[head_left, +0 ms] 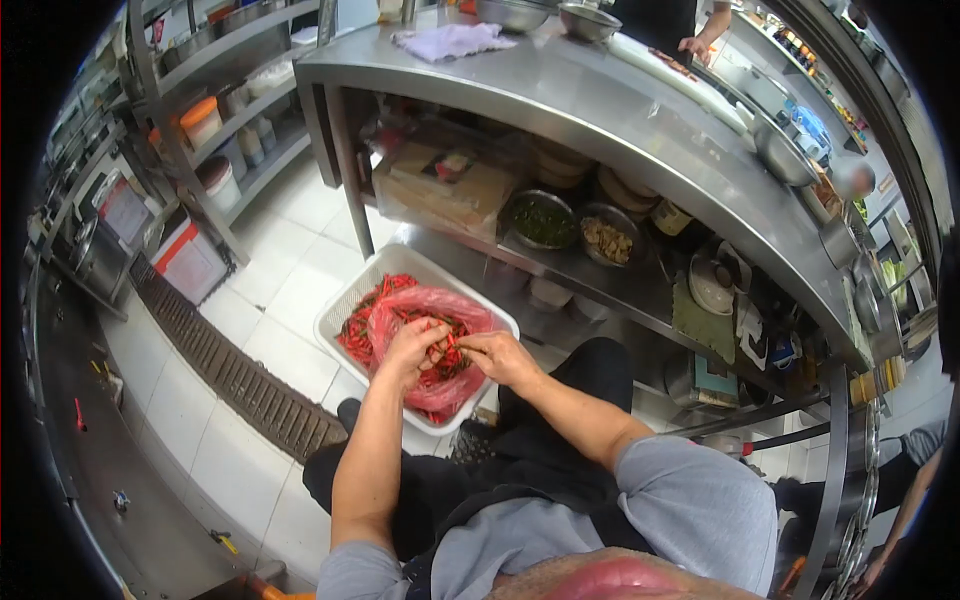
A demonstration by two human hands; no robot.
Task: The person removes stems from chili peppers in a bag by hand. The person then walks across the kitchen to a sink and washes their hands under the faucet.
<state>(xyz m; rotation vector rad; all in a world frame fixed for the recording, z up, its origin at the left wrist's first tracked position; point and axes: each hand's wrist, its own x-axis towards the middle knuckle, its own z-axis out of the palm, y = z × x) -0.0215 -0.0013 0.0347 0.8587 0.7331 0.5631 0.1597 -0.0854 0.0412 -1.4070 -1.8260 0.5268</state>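
Observation:
Over a white plastic basket [335, 318] on the floor, both of my hands are close together. The basket holds many red chili peppers [395, 288], and a pinkish-red plastic bag [485, 318] lies opened among them. My left hand [412, 348] is closed around some red chilies just above the bag. From the right, my right hand [500, 358] pinches at the stem end of a chili beside the left fingers. The exact grip of the right fingertips is small and partly hidden.
A steel counter [400, 65] stands ahead, with bowls of chopped greens [541, 220] and pale pieces [607, 240] on its lower shelf. A floor drain grate [235, 365] runs at left. Another person's hand [697, 47] is across the counter; another person's arm [905, 500] is at right.

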